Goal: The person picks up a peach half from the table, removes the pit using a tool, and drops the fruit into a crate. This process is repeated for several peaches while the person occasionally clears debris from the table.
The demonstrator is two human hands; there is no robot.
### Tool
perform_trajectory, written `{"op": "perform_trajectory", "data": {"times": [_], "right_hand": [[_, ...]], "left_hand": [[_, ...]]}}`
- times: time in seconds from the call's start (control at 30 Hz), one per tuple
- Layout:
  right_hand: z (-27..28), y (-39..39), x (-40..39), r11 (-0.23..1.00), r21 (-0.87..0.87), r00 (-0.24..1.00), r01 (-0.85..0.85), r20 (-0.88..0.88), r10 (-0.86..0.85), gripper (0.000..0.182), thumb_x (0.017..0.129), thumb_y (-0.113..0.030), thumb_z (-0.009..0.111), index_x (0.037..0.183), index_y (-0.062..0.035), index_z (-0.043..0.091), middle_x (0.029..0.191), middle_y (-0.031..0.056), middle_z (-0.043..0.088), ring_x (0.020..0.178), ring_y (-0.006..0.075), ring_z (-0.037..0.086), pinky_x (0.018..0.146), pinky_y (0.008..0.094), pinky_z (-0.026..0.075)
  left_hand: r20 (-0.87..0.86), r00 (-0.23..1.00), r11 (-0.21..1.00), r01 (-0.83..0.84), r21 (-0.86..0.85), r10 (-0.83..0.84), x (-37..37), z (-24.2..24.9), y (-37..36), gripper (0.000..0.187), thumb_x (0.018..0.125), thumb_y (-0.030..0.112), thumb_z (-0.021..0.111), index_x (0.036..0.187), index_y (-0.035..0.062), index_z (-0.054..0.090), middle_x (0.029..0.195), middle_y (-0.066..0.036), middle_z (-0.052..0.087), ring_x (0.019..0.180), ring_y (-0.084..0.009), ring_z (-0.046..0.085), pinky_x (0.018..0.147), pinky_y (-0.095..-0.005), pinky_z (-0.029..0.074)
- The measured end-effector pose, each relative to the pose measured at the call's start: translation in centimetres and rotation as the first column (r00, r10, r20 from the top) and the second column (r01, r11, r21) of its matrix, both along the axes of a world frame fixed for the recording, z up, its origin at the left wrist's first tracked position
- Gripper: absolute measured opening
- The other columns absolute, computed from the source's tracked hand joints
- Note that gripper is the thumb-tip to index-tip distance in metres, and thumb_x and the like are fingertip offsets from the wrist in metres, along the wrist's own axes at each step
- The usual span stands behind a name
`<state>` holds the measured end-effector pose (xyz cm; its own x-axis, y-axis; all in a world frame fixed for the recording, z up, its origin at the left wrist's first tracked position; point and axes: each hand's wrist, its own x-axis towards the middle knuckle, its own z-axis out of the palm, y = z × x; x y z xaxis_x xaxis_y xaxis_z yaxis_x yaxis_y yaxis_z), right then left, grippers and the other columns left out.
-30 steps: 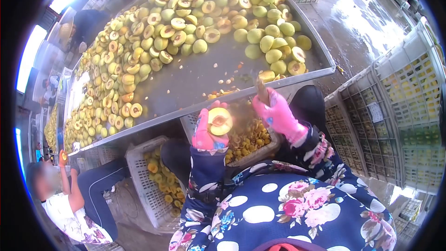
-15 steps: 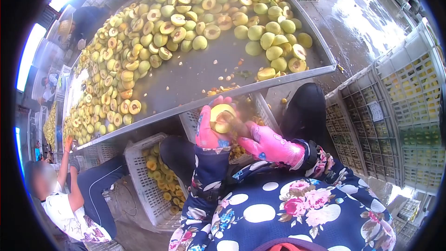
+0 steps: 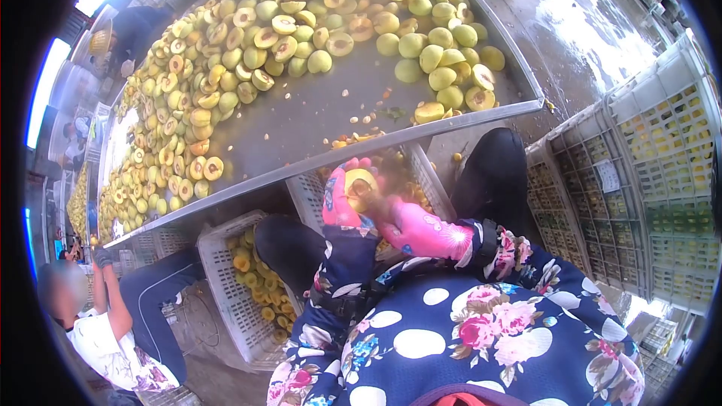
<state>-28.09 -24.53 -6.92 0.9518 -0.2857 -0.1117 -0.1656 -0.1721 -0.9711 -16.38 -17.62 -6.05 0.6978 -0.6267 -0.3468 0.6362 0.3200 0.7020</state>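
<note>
Left fingers [image 3: 350,168] — curled round a halved fruit [image 3: 361,189], partly open.

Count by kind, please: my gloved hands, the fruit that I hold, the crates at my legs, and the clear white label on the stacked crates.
Gloved hands, left hand and right hand: 2
Held fruit piece: 1
Crates, outer crate and crate between the legs: 2
White label: 1
Total: 6
</note>
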Motion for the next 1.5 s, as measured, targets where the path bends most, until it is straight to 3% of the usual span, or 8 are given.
{"op": "perform_trajectory", "data": {"times": [0.13, 0.33, 0.43, 0.57, 0.9, 1.03, 1.3, 1.5], "right_hand": [[0.6, -1.0, 0.2, 0.985, -0.067, 0.969, -0.156, -0.204, 0.140, 0.029, 0.082, -0.017, 0.053, 0.097, 0.0063, 0.042, 0.081, 0.0245, 0.058, 0.075, 0.0377, 0.060, 0.063, 0.0404, 0.045], [-3.2, 0.0, 0.7, 0.994, -0.030, 0.987, -0.102, -0.126, 0.098, 0.036, 0.081, -0.018, 0.053, 0.102, 0.0077, 0.040, 0.079, 0.0248, 0.058, 0.074, 0.0393, 0.059, 0.063, 0.0418, 0.045], [-3.6, -0.2, 0.6, 0.973, -0.142, 0.972, -0.184, -0.175, 0.158, 0.058, 0.080, -0.008, 0.048, 0.135, -0.0088, 0.028, 0.072, 0.0221, 0.055, 0.067, 0.0351, 0.058, 0.060, 0.0392, 0.046], [-6.1, 0.5, 1.5, 0.982, -0.128, 0.988, -0.143, -0.076, 0.134, 0.027, 0.082, -0.015, 0.052, 0.096, 0.0043, 0.041, 0.072, 0.0200, 0.057, 0.068, 0.0336, 0.059, 0.057, 0.0377, 0.045], [-3.2, -0.8, 2.2, 0.975, -0.127, 0.955, -0.184, -0.260, 0.146, 0.022, 0.083, -0.012, 0.052, 0.096, 0.0013, 0.041, 0.076, 0.0150, 0.057, 0.065, 0.0272, 0.060, 0.056, 0.0357, 0.046], [-7.4, -0.5, 3.6, 0.971, -0.104, 0.973, -0.213, -0.109, 0.202, 0.023, 0.082, -0.011, 0.053, 0.098, 0.0017, 0.042, 0.076, 0.0155, 0.059, 0.067, 0.0281, 0.060, 0.056, 0.0358, 0.046], [-10.3, -0.6, 5.1, 0.977, -0.029, 0.959, -0.213, -0.199, 0.204, 0.029, 0.081, -0.015, 0.056, 0.098, 0.0054, 0.044, 0.076, 0.0193, 0.059, 0.070, 0.0305, 0.062, 0.058, 0.0383, 0.047], [-9.0, -1.6, 3.7, 0.997, -0.014, 0.982, -0.072, -0.179, 0.069, 0.032, 0.083, -0.021, 0.056, 0.099, 0.0046, 0.045, 0.073, 0.0163, 0.059, 0.063, 0.0241, 0.060, 0.055, 0.0341, 0.046]], "left_hand": [[0.047, 0.997, 0.996, 0.054, 0.074, -0.058, 0.4, -1.4, 0.8, 0.035, 0.094, 0.028, 0.039, 0.113, 0.0000, 0.049, 0.106, -0.015, 0.058, 0.089, -0.0234, 0.059, 0.078, -0.0340, 0.049], [0.013, 0.998, 0.992, 0.056, 0.116, -0.057, 0.7, -2.5, 1.3, 0.031, 0.094, 0.027, 0.041, 0.107, 0.0005, 0.051, 0.100, -0.013, 0.059, 0.079, -0.0207, 0.059, 0.070, -0.0313, 0.050], [-0.015, 0.999, 0.989, 0.045, 0.144, -0.043, 0.8, -2.9, 1.3, 0.030, 0.094, 0.026, 0.042, 0.106, 0.0009, 0.051, 0.098, -0.013, 0.059, 0.077, -0.0203, 0.059, 0.067, -0.0310, 0.050], [-0.024, 0.999, 0.985, 0.038, 0.167, -0.035, 1.4, -3.7, 1.4, 0.028, 0.093, 0.028, 0.043, 0.108, 0.0054, 0.052, 0.100, -0.009, 0.059, 0.079, -0.0205, 0.058, 0.068, -0.0330, 0.051], [-0.165, 0.967, 0.981, -0.183, 0.070, 0.193, 1.3, -4.9, 0.7, 0.028, 0.091, 0.026, 0.046, 0.108, 0.0035, 0.051, 0.104, -0.013, 0.058, 0.084, -0.0230, 0.057, 0.071, -0.0372, 0.052], [-0.109, 0.976, 0.977, -0.175, 0.124, 0.189, 2.3, -6.8, 0.5, 0.030, 0.091, 0.026, 0.046, 0.110, 0.0037, 0.050, 0.106, -0.013, 0.058, 0.086, -0.0238, 0.057, 0.072, -0.0379, 0.052], [-0.187, 0.951, 0.954, -0.202, 0.223, 0.246, 4.0, -11.2, 0.9, 0.036, 0.090, 0.030, 0.047, 0.112, 0.0030, 0.050, 0.106, -0.016, 0.057, 0.088, -0.0267, 0.058, 0.073, -0.0391, 0.052], [-0.488, 0.872, 0.986, -0.045, -0.162, -0.040, 5.9, -9.3, 2.0, 0.045, 0.085, 0.025, 0.048, 0.119, -0.0039, 0.044, 0.113, -0.020, 0.053, 0.102, -0.0326, 0.054, 0.089, -0.0471, 0.045]]}}
